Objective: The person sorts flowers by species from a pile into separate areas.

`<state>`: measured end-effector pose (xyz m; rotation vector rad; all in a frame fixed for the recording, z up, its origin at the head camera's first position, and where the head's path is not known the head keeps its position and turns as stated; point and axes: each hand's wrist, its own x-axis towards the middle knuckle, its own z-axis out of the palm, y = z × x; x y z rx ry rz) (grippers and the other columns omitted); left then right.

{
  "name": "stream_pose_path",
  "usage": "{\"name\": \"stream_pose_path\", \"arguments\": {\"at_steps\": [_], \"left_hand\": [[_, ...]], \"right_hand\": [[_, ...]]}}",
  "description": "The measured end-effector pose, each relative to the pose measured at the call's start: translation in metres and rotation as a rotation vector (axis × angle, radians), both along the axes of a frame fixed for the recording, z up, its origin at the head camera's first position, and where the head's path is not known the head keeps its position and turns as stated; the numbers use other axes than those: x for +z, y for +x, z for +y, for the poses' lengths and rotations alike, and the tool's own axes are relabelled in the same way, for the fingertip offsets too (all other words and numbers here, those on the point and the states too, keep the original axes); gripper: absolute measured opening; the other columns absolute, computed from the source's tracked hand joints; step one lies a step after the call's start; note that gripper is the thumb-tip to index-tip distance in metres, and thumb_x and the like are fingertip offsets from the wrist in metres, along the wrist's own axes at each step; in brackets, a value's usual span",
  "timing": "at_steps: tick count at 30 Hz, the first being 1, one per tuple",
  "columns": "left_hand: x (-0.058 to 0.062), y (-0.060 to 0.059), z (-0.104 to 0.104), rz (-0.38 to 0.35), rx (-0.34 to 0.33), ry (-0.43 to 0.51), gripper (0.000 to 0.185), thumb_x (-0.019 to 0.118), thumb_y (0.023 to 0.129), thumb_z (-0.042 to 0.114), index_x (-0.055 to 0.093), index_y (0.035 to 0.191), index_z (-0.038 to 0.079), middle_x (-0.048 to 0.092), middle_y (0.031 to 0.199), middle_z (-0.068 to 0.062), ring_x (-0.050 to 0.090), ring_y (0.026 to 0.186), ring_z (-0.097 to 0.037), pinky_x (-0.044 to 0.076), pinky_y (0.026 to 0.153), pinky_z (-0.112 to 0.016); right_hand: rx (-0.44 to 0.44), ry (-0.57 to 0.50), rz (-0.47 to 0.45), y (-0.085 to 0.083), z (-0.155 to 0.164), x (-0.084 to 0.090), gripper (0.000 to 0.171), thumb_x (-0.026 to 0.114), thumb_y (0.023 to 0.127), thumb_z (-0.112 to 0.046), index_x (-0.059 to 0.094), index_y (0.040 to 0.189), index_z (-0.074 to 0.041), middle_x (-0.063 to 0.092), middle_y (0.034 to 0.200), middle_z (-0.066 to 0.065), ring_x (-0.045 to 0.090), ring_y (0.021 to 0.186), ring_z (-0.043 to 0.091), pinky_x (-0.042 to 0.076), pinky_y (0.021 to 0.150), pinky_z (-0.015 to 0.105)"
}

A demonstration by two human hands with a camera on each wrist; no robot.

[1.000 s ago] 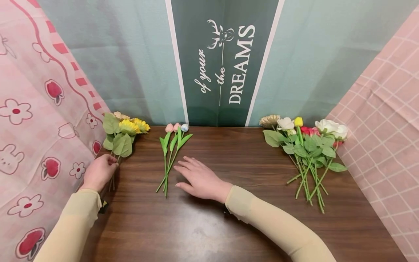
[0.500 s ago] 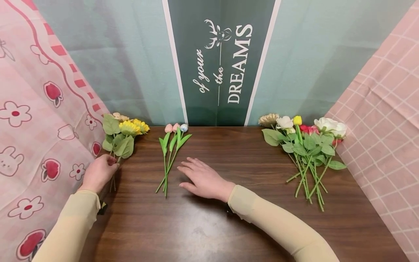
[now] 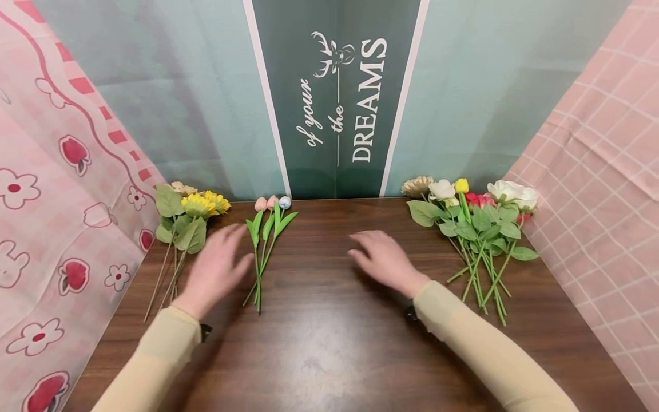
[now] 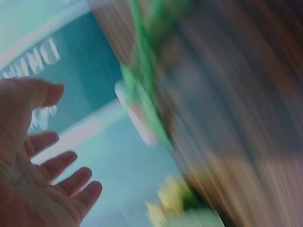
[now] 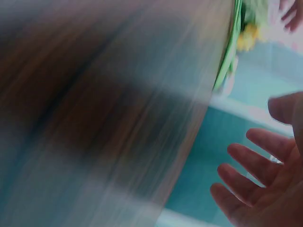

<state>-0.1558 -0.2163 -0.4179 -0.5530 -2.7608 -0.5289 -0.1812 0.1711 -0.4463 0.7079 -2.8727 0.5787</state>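
Note:
Between two groups of flowers my left hand hovers over the table, blurred by motion, its fingers extended and holding nothing. Just right of it lie three tulips, two pink and one blue, their green stems crossed. On its other side is a bunch of yellow flowers with a beige bloom and broad leaves, stems toward me. My right hand is over the middle right of the table, fingers spread and nothing in them. The right wrist view shows its loosely extended fingers.
A larger pile of flowers, white, red, yellow and beige, lies at the right with stems crossing. Behind the dark wooden table hangs a green cloth with lettering. Pink cloths line both sides.
My left hand has let go of the yellow bunch's stems and moved right, toward the tulips. My right hand has moved right, away from the tulips. The head view has shifted slightly.

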Motion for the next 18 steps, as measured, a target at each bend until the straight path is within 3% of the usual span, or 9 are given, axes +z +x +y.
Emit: {"name": "stream_pose_path", "arguments": {"at_steps": [6, 10, 14, 18], "left_hand": [[-0.013, 0.020, 0.098, 0.019, -0.326, -0.110, 0.073, 0.072, 0.095, 0.036, 0.042, 0.156, 0.008, 0.038, 0.159, -0.018, 0.035, 0.146, -0.038, 0.023, 0.121, -0.052], [-0.019, 0.037, 0.155, 0.022, -0.501, -0.211, 0.074, 0.068, 0.097, 0.043, 0.038, 0.158, 0.012, 0.034, 0.163, -0.014, 0.031, 0.150, -0.034, 0.016, 0.124, -0.047], [-0.020, 0.051, 0.204, 0.053, -0.612, -0.283, 0.075, 0.066, 0.097, 0.047, 0.038, 0.159, 0.015, 0.034, 0.164, -0.011, 0.030, 0.150, -0.031, 0.014, 0.124, -0.046], [-0.020, 0.062, 0.249, 0.087, -0.668, -0.335, 0.075, 0.064, 0.098, 0.050, 0.037, 0.160, 0.018, 0.035, 0.163, -0.009, 0.031, 0.150, -0.029, 0.016, 0.124, -0.046]], "right_hand": [[-0.295, -0.181, -0.048, 0.002, 0.105, 0.008, 0.028, 0.060, 0.103, -0.023, 0.069, 0.122, -0.005, 0.069, 0.119, 0.018, 0.063, 0.108, 0.038, 0.049, 0.095, 0.059], [-0.446, -0.193, -0.097, 0.012, 0.171, 0.014, 0.030, 0.058, 0.104, -0.026, 0.067, 0.119, -0.002, 0.069, 0.112, 0.021, 0.065, 0.094, 0.037, 0.051, 0.081, 0.057], [-0.540, -0.118, -0.179, 0.022, 0.218, 0.019, 0.036, 0.057, 0.103, -0.036, 0.067, 0.103, -0.002, 0.067, 0.087, 0.015, 0.060, 0.074, 0.029, 0.048, 0.064, 0.044], [-0.566, -0.096, -0.302, 0.029, 0.245, 0.020, 0.047, 0.056, 0.103, -0.046, 0.066, 0.086, -0.004, 0.066, 0.072, 0.004, 0.059, 0.065, 0.022, 0.045, 0.057, 0.036]]}}
